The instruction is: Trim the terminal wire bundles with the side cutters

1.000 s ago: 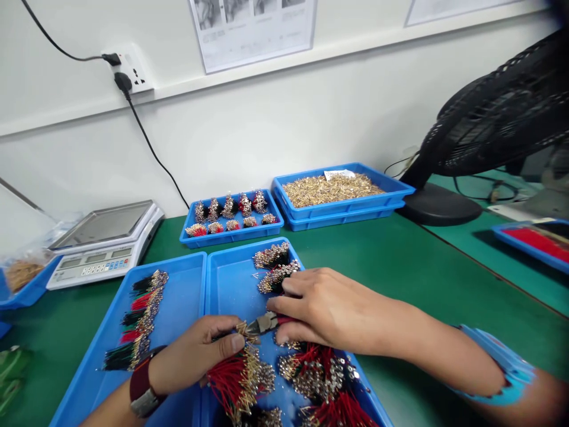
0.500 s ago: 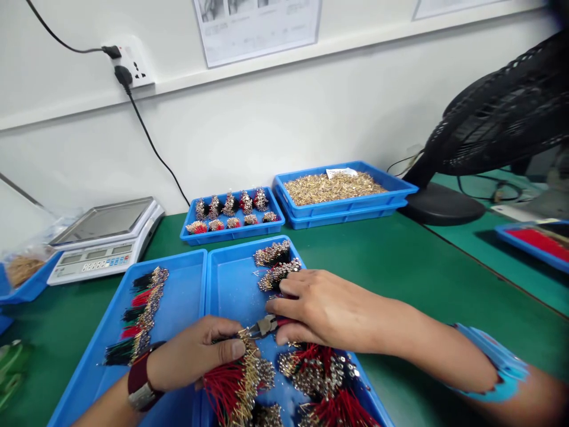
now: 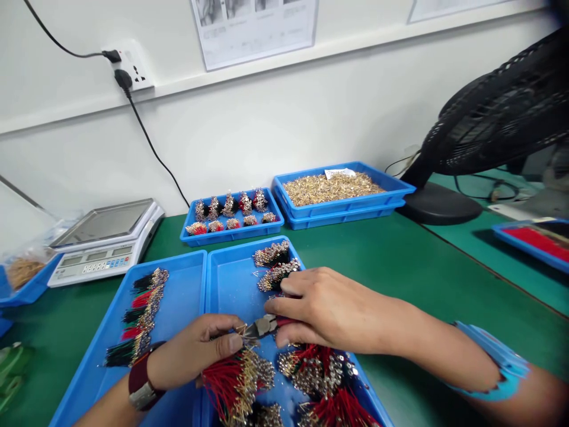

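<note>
Okay, left hand clamped on a bunch of red wires with metal pins, right hand curled around small pliers, their tip touching that bunch. Both hands over a blue tray holding more wire bundles. Upper middle: small blue tray of bundles; brass pins in a stacked blue tray beside it.

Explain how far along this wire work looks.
Roughly, judging by the piles: looking done, neat wire bundles sit in the small back tray and the left tray. In hand, the left hand grips a red-wired bundle, the right hand holds pliers. Remaining, red wires and loose gold pins.
</note>
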Demonstrator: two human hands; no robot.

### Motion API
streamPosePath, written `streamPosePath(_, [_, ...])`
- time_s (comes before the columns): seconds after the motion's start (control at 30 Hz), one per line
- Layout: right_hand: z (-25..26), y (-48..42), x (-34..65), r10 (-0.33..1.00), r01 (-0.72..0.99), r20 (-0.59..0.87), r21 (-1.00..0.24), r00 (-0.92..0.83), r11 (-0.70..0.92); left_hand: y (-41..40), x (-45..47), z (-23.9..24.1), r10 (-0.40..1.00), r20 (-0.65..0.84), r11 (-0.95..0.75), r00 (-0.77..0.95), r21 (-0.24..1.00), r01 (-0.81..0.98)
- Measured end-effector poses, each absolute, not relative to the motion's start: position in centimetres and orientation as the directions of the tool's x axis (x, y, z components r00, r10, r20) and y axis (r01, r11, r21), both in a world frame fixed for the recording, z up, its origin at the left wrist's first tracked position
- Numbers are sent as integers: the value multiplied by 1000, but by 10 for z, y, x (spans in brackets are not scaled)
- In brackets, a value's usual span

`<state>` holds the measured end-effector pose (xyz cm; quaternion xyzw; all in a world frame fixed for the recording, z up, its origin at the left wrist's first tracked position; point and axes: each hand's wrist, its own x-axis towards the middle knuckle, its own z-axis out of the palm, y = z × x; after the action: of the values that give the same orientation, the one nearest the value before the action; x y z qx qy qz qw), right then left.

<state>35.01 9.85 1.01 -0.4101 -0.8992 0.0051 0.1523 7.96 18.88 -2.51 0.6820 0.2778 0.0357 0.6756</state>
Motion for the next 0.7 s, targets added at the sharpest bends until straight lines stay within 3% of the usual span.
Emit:
streamPosePath(0.17, [6, 99, 350, 733, 750, 294, -72, -614, 657, 189, 80, -17, 308, -330, 71, 892, 943, 325])
streamPosePath(0.5, [-2, 101, 347, 728, 730, 259, -108, -635, 675, 189, 77, -19, 268, -429, 229, 862, 898, 376])
streamPosePath(0.7, [2, 101, 346, 715, 711, 233, -118, -659, 693, 189, 77, -21, 259, -431, 206, 865, 899, 386])
